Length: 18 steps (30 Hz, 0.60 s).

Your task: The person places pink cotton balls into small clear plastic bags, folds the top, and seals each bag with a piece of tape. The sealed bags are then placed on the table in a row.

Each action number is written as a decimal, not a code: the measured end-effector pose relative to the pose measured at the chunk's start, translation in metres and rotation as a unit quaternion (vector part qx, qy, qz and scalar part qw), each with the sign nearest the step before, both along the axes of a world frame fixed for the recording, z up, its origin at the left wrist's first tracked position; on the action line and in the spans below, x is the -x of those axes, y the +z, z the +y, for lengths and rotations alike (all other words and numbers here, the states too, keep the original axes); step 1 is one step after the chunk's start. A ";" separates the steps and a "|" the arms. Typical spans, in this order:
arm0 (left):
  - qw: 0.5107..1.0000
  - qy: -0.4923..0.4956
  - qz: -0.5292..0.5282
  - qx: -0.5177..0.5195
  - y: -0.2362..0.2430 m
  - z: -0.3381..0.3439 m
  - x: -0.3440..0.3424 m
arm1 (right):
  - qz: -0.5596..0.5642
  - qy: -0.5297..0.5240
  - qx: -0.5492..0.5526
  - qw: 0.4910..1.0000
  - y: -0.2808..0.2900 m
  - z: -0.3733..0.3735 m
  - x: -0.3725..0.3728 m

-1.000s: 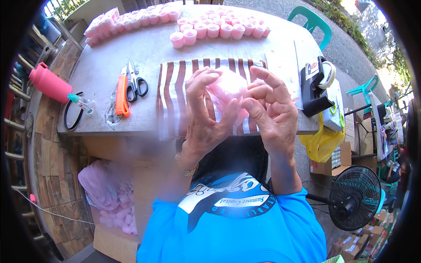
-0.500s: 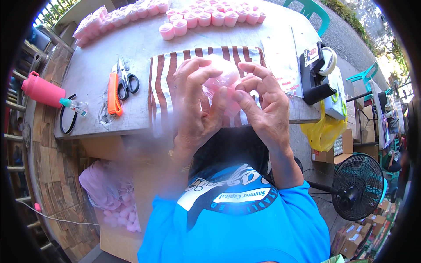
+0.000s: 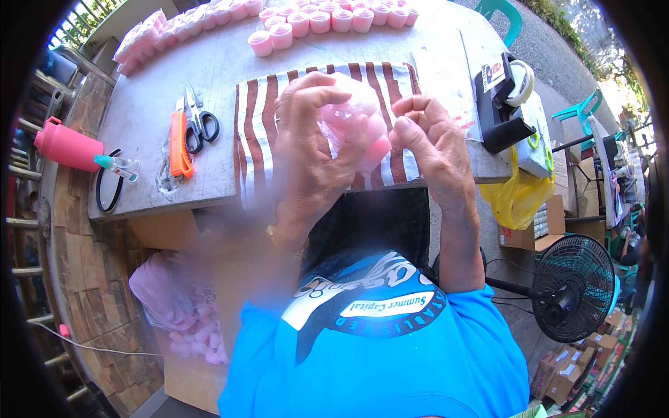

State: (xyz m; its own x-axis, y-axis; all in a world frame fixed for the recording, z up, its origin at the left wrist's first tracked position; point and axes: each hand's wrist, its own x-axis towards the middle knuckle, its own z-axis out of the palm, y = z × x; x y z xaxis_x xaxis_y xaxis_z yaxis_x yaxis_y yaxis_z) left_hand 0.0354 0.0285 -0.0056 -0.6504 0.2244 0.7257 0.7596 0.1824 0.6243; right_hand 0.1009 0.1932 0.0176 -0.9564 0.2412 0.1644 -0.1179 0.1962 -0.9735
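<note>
My left hand (image 3: 313,132) is closed around a clear plastic bag with pink, rounded pieces (image 3: 373,136) in it, held above the striped cloth. Just right of the bag, my right hand (image 3: 435,143) has thumb and fingertips pinched together. Whatever sits in that pinch is too small to make out. Brown and white stripes run along the cloth (image 3: 252,125), which lies on the table under both hands. A hazy smear covers part of my left wrist.
Pink round containers (image 3: 320,22) and wrapped pink packs (image 3: 150,43) line the table's far side. Scissors (image 3: 202,125) and an orange cutter (image 3: 180,146) lie left; a black tape dispenser (image 3: 502,111) stands right. A pink tumbler (image 3: 66,145) is far left, a black fan (image 3: 573,289) lower right.
My right hand has moved right, away from the bag. My left hand keeps its hold, with the bag shifted slightly and more of its pink contents showing.
</note>
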 end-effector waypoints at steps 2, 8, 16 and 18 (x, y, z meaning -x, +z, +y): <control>1.000 -0.013 -0.024 -0.016 -0.004 -0.005 0.004 | -0.005 0.015 0.061 0.998 -0.013 0.008 -0.006; 0.999 -0.020 -0.044 -0.002 -0.003 -0.006 0.006 | -0.023 0.018 0.092 0.995 -0.031 0.013 -0.013; 0.987 -0.044 -0.134 -0.075 0.000 -0.009 0.007 | -0.014 0.017 0.072 0.997 -0.043 0.010 -0.020; 0.986 -0.042 -0.136 -0.081 -0.003 -0.010 0.006 | -0.030 0.013 0.086 0.996 -0.041 0.008 -0.022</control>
